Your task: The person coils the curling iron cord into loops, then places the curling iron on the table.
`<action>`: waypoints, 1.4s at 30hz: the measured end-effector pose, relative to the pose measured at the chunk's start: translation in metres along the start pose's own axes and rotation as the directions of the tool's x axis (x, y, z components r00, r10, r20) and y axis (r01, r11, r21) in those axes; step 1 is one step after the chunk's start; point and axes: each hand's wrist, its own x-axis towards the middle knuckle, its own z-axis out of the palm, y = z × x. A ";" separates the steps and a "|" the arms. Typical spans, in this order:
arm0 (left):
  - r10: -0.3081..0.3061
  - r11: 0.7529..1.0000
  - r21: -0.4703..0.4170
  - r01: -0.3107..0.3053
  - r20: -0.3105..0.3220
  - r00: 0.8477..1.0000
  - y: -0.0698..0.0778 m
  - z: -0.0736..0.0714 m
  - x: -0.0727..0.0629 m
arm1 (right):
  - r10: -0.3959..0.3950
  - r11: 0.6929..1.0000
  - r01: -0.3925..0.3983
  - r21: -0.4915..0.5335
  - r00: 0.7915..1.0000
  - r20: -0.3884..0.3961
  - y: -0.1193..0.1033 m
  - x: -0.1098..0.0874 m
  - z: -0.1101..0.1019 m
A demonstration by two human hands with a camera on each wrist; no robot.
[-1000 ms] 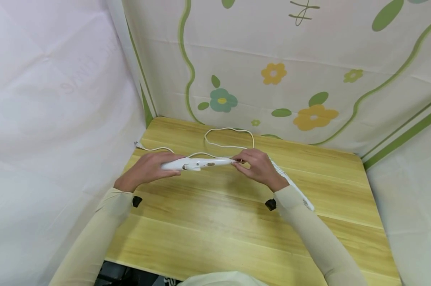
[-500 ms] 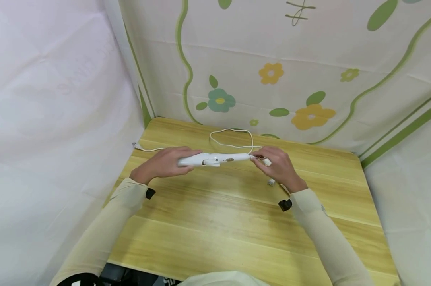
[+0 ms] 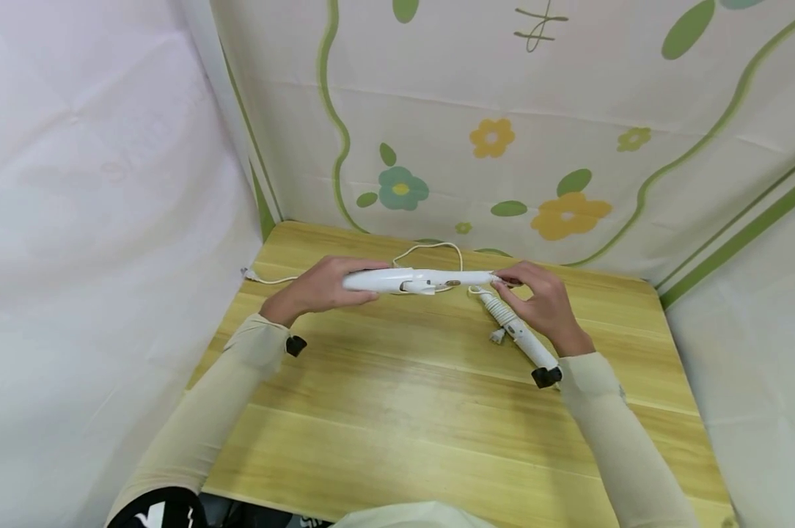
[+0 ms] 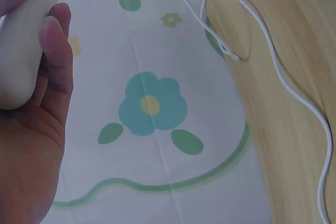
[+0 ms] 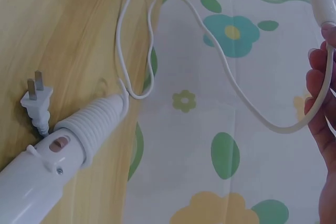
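We hold a white hair iron [image 3: 387,280] up above the worktop [image 3: 397,433], roughly level between our two hands. Our left hand [image 3: 328,284] is clamped round its thick end, fingers on one side and thumb on the other. Our right hand [image 3: 541,299] has thumb and fingers together at its narrow end, where the loose cord [image 5: 283,129] comes out (whether they pinch the iron's tip or the root of the cord, we cannot tell).

As for progress, we judge the tidying to be about half done. A second iron [image 3: 532,348] lies on the worktop, past the narrow end of the held iron and nearer to us. Its wound cord [image 5: 94,124] sits in neat, close turns round its handle, and its plug [image 5: 38,100] sticks out beside the coil, so that one looks finished.

The held iron shows no such turns. Its cord hangs from the narrow end and trails along the worktop on the far side of the iron, with the far plug [image 3: 249,274] lying out beyond the thick end. In our view, that whole cord is what is left to wind.
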 end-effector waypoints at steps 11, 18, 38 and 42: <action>0.042 0.996 -0.076 -0.044 -0.028 0.999 0.009 -0.001 0.008 | 0.018 0.999 -0.015 0.045 0.998 -0.054 -0.005 -0.002 -0.015; 0.049 0.989 -0.137 -0.052 -0.022 0.999 0.014 -0.003 0.010 | 0.030 0.994 -0.023 0.107 0.997 -0.068 -0.010 -0.005 -0.022; 0.028 0.972 -0.233 -0.023 0.018 0.999 0.008 -0.007 -0.002 | 0.009 0.982 -0.014 0.188 1.000 0.029 -0.029 -0.009 -0.038; 0.000 0.962 -0.272 0.004 0.018 1.000 0.006 -0.011 -0.007 | 0.004 0.985 -0.012 0.173 0.999 0.048 -0.029 -0.010 -0.041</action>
